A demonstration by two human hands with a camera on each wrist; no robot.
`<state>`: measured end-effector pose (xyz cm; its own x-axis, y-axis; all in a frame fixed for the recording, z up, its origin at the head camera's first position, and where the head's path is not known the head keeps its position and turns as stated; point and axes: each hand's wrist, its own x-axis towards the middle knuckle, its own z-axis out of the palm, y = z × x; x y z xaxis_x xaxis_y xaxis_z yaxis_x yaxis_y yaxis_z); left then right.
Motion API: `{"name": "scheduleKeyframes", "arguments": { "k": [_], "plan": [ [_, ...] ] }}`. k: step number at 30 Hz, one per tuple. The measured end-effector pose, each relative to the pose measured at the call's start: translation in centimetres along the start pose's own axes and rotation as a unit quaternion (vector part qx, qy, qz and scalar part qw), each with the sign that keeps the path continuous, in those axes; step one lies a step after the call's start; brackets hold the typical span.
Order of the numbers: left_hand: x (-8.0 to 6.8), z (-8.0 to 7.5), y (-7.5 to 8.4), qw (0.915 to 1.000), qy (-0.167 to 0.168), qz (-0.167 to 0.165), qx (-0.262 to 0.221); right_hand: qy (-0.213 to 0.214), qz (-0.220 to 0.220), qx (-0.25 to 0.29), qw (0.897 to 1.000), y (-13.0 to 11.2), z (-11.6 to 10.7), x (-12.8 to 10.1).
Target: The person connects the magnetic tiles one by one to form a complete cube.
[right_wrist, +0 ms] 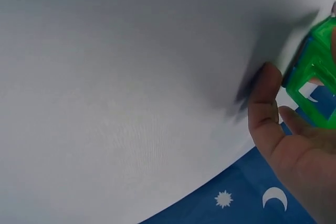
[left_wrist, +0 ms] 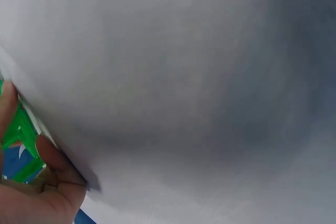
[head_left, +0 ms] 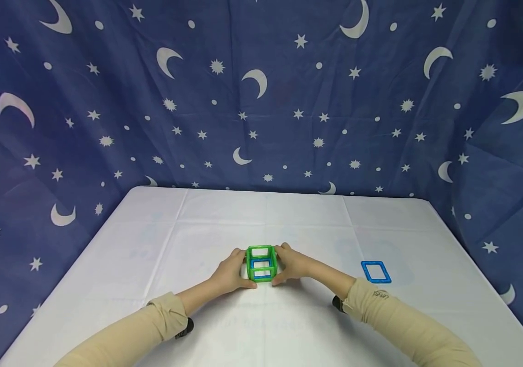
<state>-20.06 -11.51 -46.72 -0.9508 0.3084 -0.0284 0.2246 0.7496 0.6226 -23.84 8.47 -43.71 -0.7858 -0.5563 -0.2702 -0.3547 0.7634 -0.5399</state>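
A small open box of green magnetic tiles (head_left: 262, 268) stands on the white table, with a blue square tile (head_left: 262, 277) showing at its bottom. My left hand (head_left: 231, 272) holds its left side, the thumb by the front corner and the fingers further back. Opposite it, my right hand (head_left: 292, 265) holds the right side in much the same way. In the left wrist view, the fingers (left_wrist: 50, 153) touch the green frame at the lower left edge. The right wrist view has the box cut off by its right edge, beside a bent finger (right_wrist: 265, 85).
A loose blue square tile (head_left: 373, 263) lies flat to the right, beyond my right forearm. White cloth covers the table (head_left: 206, 214). Behind it and at both sides hangs a dark blue curtain (head_left: 288, 153) with moons and stars.
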Motion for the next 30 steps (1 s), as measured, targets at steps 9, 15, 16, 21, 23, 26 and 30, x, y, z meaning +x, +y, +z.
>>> {"name": "scheduleKeyframes", "arguments": {
  "k": [9, 15, 16, 21, 23, 26, 30],
  "plan": [
    [0.3, -0.8, -0.3, 0.9998, -0.011, -0.013, 0.006, -0.007, 0.009, 0.002, 1.0, 0.2, -0.8, -0.8],
    [0.5, -1.1, -0.2, 0.9998, -0.013, -0.012, 0.011, 0.017, 0.001, -0.014, 1.0, 0.4, -1.4, -2.2],
    [0.5, -1.1, -0.2, 0.9998, -0.013, -0.008, 0.013, 0.022, -0.001, -0.016, 1.0, 0.5, -1.5, -2.4],
    [0.4, -1.0, -0.2, 0.9998, -0.017, -0.004, 0.014, 0.042, -0.002, -0.008, 0.999, 1.4, -2.2, -3.8],
    [0.2, -0.8, -0.2, 0.9997, -0.021, -0.008, 0.01, 0.05, -0.004, -0.006, 0.999, 1.9, -2.3, -4.4],
    [-0.1, -0.7, 0.0, 0.9996, -0.027, -0.007, 0.005, 0.063, -0.029, -0.017, 0.997, 3.0, -2.6, -5.7],
    [-0.2, -0.7, 0.2, 0.9994, -0.035, -0.001, 0.002, 0.088, -0.092, -0.064, 0.99, 5.1, -3.1, -7.9]
  ]
}}
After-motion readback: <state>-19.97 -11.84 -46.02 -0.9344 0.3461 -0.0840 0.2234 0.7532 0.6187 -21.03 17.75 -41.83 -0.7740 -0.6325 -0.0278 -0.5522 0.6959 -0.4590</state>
